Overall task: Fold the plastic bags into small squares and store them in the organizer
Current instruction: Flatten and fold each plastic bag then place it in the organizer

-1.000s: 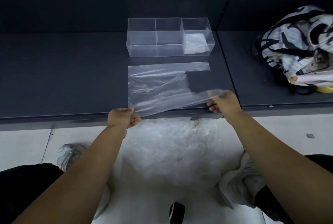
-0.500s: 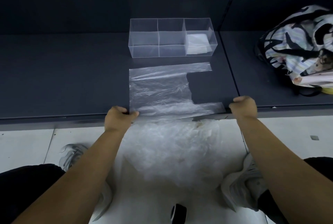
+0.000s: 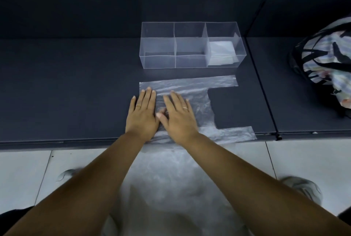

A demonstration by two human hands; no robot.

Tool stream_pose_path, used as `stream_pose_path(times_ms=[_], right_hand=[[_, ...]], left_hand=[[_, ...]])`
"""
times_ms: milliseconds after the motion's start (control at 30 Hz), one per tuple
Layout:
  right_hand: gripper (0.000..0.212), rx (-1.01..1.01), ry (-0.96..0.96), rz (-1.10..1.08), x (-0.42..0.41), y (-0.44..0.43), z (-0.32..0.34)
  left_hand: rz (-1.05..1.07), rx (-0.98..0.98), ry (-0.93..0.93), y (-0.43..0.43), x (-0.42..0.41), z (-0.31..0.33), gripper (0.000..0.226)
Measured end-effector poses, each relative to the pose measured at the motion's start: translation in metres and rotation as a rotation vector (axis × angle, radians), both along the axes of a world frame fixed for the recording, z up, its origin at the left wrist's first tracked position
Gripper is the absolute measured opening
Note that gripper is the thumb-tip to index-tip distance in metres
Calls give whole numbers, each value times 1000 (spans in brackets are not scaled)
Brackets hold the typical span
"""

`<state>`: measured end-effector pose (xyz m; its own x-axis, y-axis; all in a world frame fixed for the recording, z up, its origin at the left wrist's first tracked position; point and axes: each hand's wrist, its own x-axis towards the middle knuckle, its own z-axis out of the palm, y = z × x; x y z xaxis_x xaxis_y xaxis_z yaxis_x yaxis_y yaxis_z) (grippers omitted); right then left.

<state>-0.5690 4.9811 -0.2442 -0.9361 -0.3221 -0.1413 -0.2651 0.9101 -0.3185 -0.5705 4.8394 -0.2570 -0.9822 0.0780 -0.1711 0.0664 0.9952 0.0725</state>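
A clear plastic bag (image 3: 201,87) lies flat on the dark shelf (image 3: 66,93), its two handle strips pointing right. My left hand (image 3: 142,114) and my right hand (image 3: 178,116) press flat on the bag's left part, side by side, fingers straight and pointing away from me. Behind the bag stands a clear organizer (image 3: 190,61) with three compartments. Its right compartment holds a folded white bag (image 3: 221,53); the other two hold nothing.
A pile of crumpled clear bags (image 3: 171,188) lies on the white tiled floor between my shoes. A striped fabric bag (image 3: 326,57) sits on the neighbouring shelf panel at the right. The shelf's front edge runs just under my wrists.
Both hands let go of the bag's near edge and handle, moved forward and inward, and now lie flat on the bag. The bag has settled flat on the shelf.
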Motion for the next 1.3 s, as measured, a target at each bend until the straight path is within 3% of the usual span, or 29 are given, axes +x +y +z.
stream_pose_path(times_ms=[233,333,433,533,600,700,800,900,1033,1100,1200,1300], right_hand=[[72,229,53,-290,-4,121,-12],[69,157,141,-348,1,147,3],[70,-97,163,-87,27,138,20],[75,-18,111,228,63,117,19],[66,48,165,231,74,111,14],[45,14,292,93,70,118,17],[18,26,348,152,67,139,25],[11,-8,175,107,59,159,45],[6,-153,-314,-48,31,189,78],[5,-288,-507,-146,17,201,91],[5,-499,-527,-314,-1,214,98],[8,-677,-444,-477,-22,210,92]], left_hand=[[2,37,43,0,4,-6,78],[-1,80,51,0,5,5,82],[-173,235,207,-4,23,20,78],[-492,170,218,-12,60,20,81],[-560,65,147,-17,80,18,76],[-467,118,209,-23,87,20,58],[-466,164,206,-25,84,31,49],[-400,310,-1,-30,78,45,40],[-180,535,-343,-37,57,76,33],[-19,696,-422,-43,44,89,27],[254,964,-394,-51,28,95,12],[441,1073,-284,-51,13,90,7]])
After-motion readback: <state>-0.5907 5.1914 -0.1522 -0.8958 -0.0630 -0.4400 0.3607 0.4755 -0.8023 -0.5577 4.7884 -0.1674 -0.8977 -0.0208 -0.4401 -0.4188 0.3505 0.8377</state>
